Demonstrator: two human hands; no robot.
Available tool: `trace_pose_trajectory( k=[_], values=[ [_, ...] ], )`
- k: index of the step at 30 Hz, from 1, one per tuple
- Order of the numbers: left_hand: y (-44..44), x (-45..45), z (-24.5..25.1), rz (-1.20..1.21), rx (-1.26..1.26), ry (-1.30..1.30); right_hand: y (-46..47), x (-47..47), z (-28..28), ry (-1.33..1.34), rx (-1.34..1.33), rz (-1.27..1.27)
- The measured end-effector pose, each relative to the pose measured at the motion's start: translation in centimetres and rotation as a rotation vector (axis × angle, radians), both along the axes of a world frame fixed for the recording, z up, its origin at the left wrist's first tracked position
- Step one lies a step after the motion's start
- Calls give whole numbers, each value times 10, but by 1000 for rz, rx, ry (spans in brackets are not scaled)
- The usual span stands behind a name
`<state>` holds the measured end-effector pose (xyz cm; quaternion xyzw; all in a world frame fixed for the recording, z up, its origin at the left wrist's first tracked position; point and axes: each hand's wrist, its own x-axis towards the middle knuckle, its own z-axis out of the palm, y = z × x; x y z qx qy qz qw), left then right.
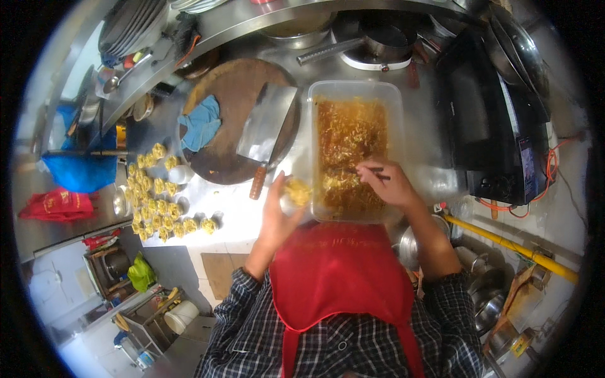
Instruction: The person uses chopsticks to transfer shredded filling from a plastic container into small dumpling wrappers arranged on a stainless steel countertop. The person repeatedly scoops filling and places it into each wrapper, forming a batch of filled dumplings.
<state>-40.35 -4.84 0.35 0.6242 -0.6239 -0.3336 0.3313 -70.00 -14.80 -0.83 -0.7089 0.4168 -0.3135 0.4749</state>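
Observation:
My left hand (276, 215) holds a small clear cup (297, 193) with yellow food in it, just left of a translucent plastic tub (396, 118). The tub contains brown liquid with yellowish shredded food (352, 132). Dark chopsticks (378, 171) are gripped in my right hand (390, 184), over the lower part of the tub; their tips are hard to make out against the food. Many small cups of yellow food (153, 205) stand grouped on the steel table (227, 227) at the left.
A round wooden chopping board (227, 90) carries a cleaver (269, 123) and a blue cloth (202, 124). Beyond the tub, a saucepan (385, 40) sits on a white hot plate (373, 64). A black microwave oven (477, 113) stands at the right, and a steel shelf (246, 21) crosses the far side.

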Motion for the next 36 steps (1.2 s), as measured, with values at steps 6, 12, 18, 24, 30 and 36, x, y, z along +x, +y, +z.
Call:
trace_pose_trajectory(
  k=[6, 12, 18, 24, 30, 36],
  values=[
    [-1, 2, -6, -15, 1, 14, 35, -9, 31, -80, 370, -230],
    [-2, 1, -6, -13, 6, 15, 58, -12, 16, -8, 350, -284],
    [1, 2, -4, -4, 49, 17, 47, -17, 24, -139, 403, -446],
    [1, 2, -6, -5, 12, 19, 41, 1, -8, -234, 481, -376],
    [4, 4, -10, -2, 14, 31, 41, -3, -21, -260, 578, -299],
    [6, 4, -9, 8, 35, 23, 31, -12, 15, -84, 409, -355]
  ],
)
